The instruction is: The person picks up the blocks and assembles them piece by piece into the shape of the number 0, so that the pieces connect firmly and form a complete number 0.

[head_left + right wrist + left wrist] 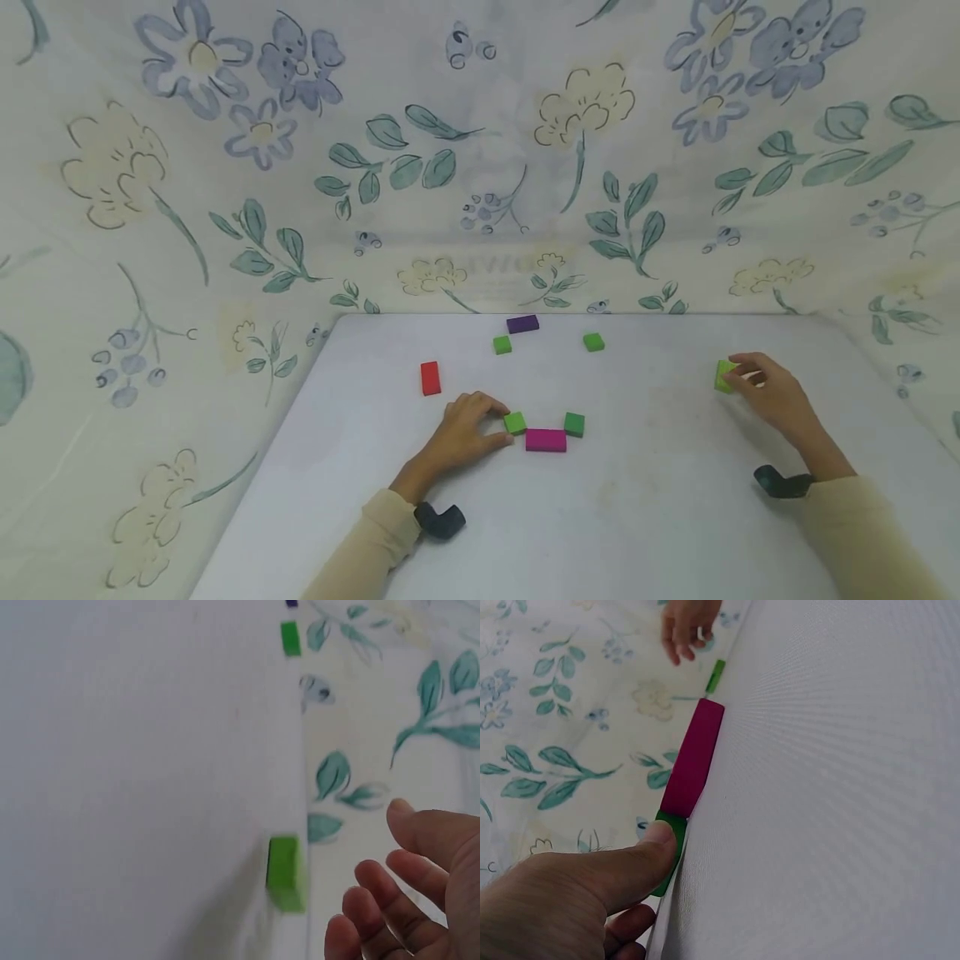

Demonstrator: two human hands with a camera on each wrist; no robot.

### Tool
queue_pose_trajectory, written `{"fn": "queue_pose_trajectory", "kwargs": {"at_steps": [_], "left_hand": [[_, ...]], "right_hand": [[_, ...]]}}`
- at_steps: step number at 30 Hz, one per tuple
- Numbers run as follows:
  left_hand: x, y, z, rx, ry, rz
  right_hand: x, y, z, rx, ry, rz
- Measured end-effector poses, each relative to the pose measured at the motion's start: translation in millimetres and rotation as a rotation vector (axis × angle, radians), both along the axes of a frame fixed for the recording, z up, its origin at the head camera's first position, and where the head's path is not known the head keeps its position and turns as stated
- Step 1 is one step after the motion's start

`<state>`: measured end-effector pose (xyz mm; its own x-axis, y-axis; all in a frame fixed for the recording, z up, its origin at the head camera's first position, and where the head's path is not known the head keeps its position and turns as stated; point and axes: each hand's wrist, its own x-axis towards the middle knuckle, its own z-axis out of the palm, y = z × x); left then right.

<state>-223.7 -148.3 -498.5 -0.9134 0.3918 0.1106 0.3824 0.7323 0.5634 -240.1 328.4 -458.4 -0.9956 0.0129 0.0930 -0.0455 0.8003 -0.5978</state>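
Observation:
My left hand [468,429] pinches a small green block [515,423] between thumb and fingertips. In the left wrist view its thumb presses on the green block [672,864], right at the end of a longer magenta block [694,761]. The magenta block [546,440] lies flat, with a darker green block [574,424] at its right corner. Over on the right, my right hand [772,396] is beside a lime green block [723,376], fingertips overlapping it in the head view. The right wrist view has this lime block [285,866] standing apart from the loosely bent fingers.
Farther back on the white table [652,500] lie a purple block [522,324] and two small green blocks, one left [502,345] and one right [594,342]. A red block [431,378] is at the left. Flowered cloth [495,167] rises behind the table.

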Motion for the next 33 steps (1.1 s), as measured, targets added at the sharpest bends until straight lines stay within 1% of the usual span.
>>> {"fn": "queue_pose_trajectory", "kwargs": {"at_steps": [3, 7, 10, 13, 20, 27, 33], "left_hand": [[0.5, 0.6, -1.4, 0.01, 0.012, -0.002], [0.7, 0.0, -1.1, 0.008, 0.016, 0.003], [0.2, -0.2, -1.8, 0.011, 0.014, -0.001], [-0.2, 0.4, -2.7, 0.019, 0.019, -0.01], [-0.4, 1.3, -2.7, -0.001, 0.019, -0.011], [-0.4, 0.9, -1.3, -0.01, 0.015, -0.008], [0.9, -0.2, 0.1, 0.008, 0.02, -0.019]], "right_hand": [[-4.3, 13.3, -1.3, 0.027, -0.066, 0.005], [-12.4, 23.3, -2.8, 0.037, -0.182, 0.053], [-18.3, 30.4, -6.5, 0.047, -0.225, 0.073], [-22.1, 37.3, -9.5, 0.05, -0.238, 0.082], [-24.7, 43.6, -9.7, 0.061, -0.311, 0.124], [-31.9, 45.8, -16.7, 0.086, -0.31, 0.133], [-31.6, 42.7, -15.1, 0.083, -0.298, 0.135]]}}
